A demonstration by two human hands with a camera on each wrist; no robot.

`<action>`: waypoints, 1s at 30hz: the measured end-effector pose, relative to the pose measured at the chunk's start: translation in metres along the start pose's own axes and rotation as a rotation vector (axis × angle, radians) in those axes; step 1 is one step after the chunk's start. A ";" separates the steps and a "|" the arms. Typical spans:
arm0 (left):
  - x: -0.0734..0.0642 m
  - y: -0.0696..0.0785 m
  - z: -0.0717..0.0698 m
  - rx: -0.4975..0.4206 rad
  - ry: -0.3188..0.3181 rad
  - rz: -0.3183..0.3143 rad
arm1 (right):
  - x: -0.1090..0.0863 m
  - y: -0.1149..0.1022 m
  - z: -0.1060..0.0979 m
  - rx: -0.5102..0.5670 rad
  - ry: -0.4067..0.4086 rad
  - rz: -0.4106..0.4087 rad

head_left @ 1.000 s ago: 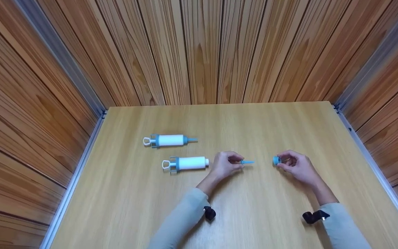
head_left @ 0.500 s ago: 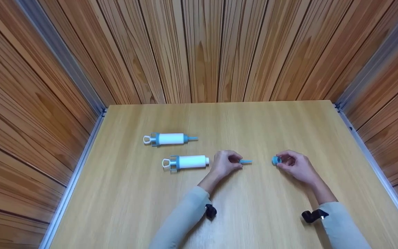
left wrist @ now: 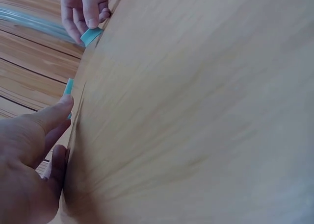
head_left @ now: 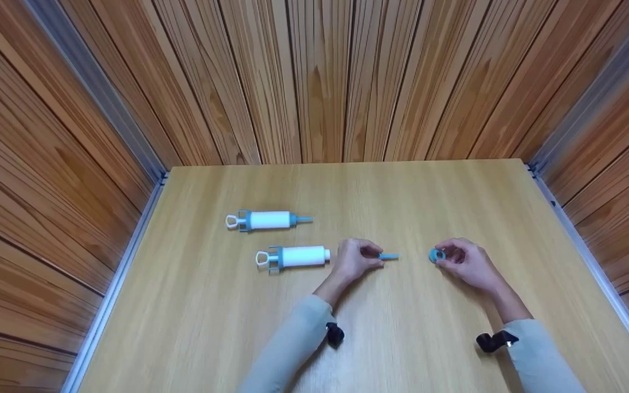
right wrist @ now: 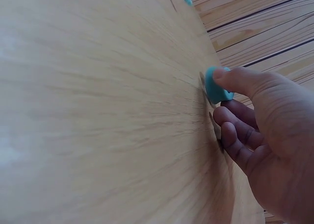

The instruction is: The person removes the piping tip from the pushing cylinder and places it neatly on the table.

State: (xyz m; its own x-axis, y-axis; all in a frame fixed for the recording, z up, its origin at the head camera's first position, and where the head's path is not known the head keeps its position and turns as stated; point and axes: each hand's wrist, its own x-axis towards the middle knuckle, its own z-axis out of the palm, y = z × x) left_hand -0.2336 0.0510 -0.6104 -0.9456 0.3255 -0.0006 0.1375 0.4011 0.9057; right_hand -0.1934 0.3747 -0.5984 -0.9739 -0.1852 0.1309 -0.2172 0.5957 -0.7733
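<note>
My left hand [head_left: 354,260] pinches a thin blue nozzle [head_left: 390,256] between thumb and fingers, its narrow end pointing right; its base is hidden by the fingertips. Across a gap to the right, my right hand [head_left: 468,263] pinches a short blue ring-shaped cap [head_left: 436,255] with its opening partly showing. In the right wrist view the thumb lies over the cap [right wrist: 216,86] close to the tabletop. Just left of my left hand lies a white toy syringe [head_left: 302,256] with a blue collar, a white loop handle and a bare white tip.
Behind it lies a second toy syringe [head_left: 270,220], with a blue cap and nozzle on its front end. Both lie flat on the wooden table [head_left: 380,196]. Wood-panelled walls [head_left: 325,82] and metal rails stand along the back and sides.
The cap has turned in my right hand so that its opening shows more. The nozzle in my left hand has shifted slightly left. Both syringes lie as before.
</note>
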 end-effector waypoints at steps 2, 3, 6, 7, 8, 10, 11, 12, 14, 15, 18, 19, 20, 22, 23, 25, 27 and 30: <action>0.000 0.000 0.000 0.016 -0.001 -0.012 | 0.000 0.000 0.000 0.004 -0.005 0.002; 0.000 0.001 0.000 0.026 0.000 -0.011 | 0.000 -0.001 0.000 0.006 -0.006 0.004; 0.001 0.001 -0.001 0.045 0.001 -0.001 | 0.000 -0.001 0.000 0.003 -0.009 0.009; 0.001 0.002 -0.001 0.047 0.001 0.002 | 0.000 -0.001 0.000 0.004 -0.007 0.011; 0.001 0.002 -0.001 0.049 0.000 0.008 | 0.000 -0.001 0.000 0.002 -0.007 0.014; 0.000 0.002 -0.001 0.045 -0.006 0.006 | 0.000 -0.001 0.000 -0.003 -0.014 0.016; 0.000 0.002 -0.001 0.042 -0.009 0.003 | 0.000 -0.001 0.000 -0.003 -0.018 0.017; -0.001 0.002 -0.001 0.040 -0.011 0.000 | 0.000 -0.001 0.000 -0.003 -0.021 0.018; -0.001 0.002 -0.001 0.037 -0.013 -0.006 | -0.001 -0.002 0.000 -0.006 -0.029 0.021; -0.001 0.002 -0.001 0.036 -0.014 -0.008 | -0.001 -0.002 0.000 -0.006 -0.032 0.021; -0.001 0.001 -0.001 0.033 -0.014 -0.014 | -0.001 -0.002 0.000 -0.004 -0.032 0.024; -0.001 0.001 -0.001 0.034 -0.014 -0.014 | -0.001 -0.002 0.000 -0.004 -0.030 0.025; -0.001 0.000 -0.001 0.034 -0.014 -0.016 | -0.001 -0.002 0.000 -0.004 -0.027 0.024; -0.001 0.000 -0.001 0.037 -0.012 -0.018 | -0.001 -0.002 0.000 -0.002 -0.018 0.019; 0.000 0.001 -0.001 0.037 -0.011 -0.018 | -0.001 -0.002 0.000 -0.001 -0.015 0.016; -0.001 0.001 -0.001 0.044 -0.012 -0.016 | -0.002 -0.001 0.000 0.001 -0.006 0.009; -0.001 0.002 -0.002 0.055 -0.020 -0.012 | -0.002 -0.001 -0.001 0.001 -0.004 0.006; 0.000 0.003 -0.002 0.074 -0.034 0.008 | -0.001 -0.001 -0.002 -0.008 -0.007 0.011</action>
State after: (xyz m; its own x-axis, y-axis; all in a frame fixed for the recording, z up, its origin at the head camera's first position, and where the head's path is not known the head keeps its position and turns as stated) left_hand -0.2333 0.0504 -0.6067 -0.9340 0.3572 -0.0091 0.1675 0.4601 0.8719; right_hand -0.1925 0.3763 -0.5966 -0.9759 -0.1839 0.1178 -0.2067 0.6037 -0.7699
